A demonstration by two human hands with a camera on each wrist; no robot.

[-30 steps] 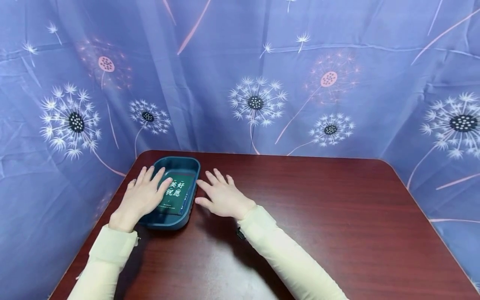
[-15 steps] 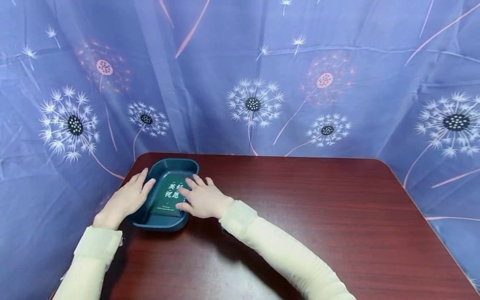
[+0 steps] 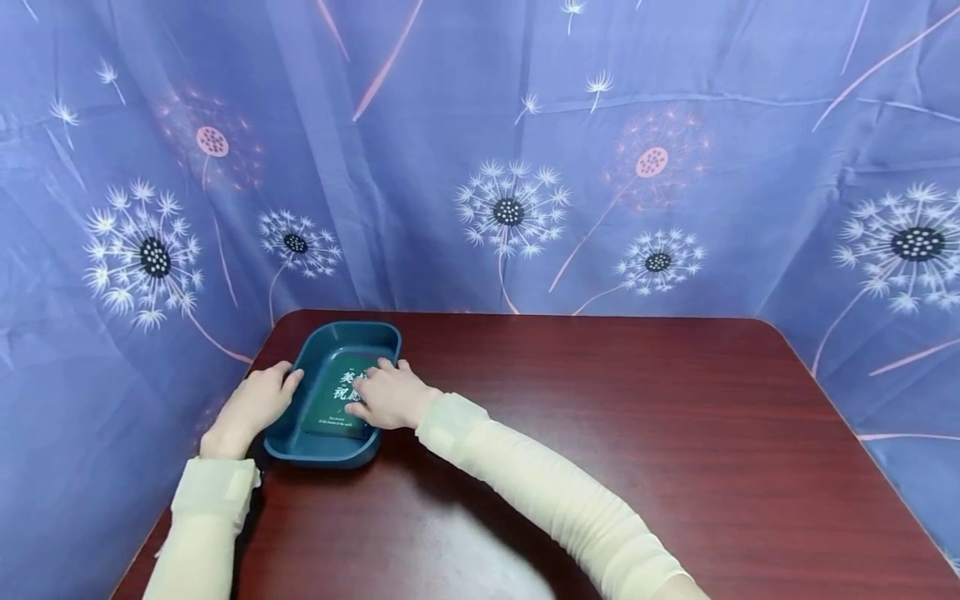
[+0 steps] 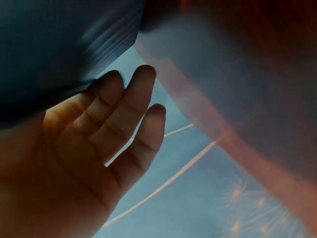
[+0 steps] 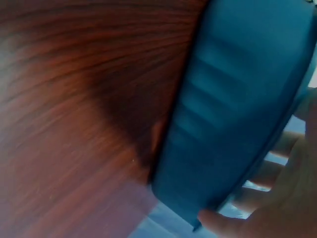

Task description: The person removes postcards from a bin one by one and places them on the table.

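A dark teal tray (image 3: 330, 458) with rounded corners sits at the table's far left. In it lies a green booklet (image 3: 330, 408) with white Chinese characters on its cover. My left hand (image 3: 253, 407) holds the tray's left rim, thumb over the edge. In the left wrist view, fingers (image 4: 141, 94) of that hand lie below the rim, outside the wall; the thumb is hidden. My right hand (image 3: 392, 398) reaches over the right rim, its fingers extended above the booklet and covering part of the lettering. The right wrist view shows the tray's ribbed outer wall (image 5: 213, 109) below this hand.
A dark red-brown wooden table (image 3: 637, 442) extends to the right, with the tray close to its left edge. Behind and beside it hangs a blue curtain (image 3: 420, 167) with dandelion prints.
My left hand has gone from over the tray to its left rim. My right hand has moved left from beside the tray to over the booklet. The tray stays about in place.
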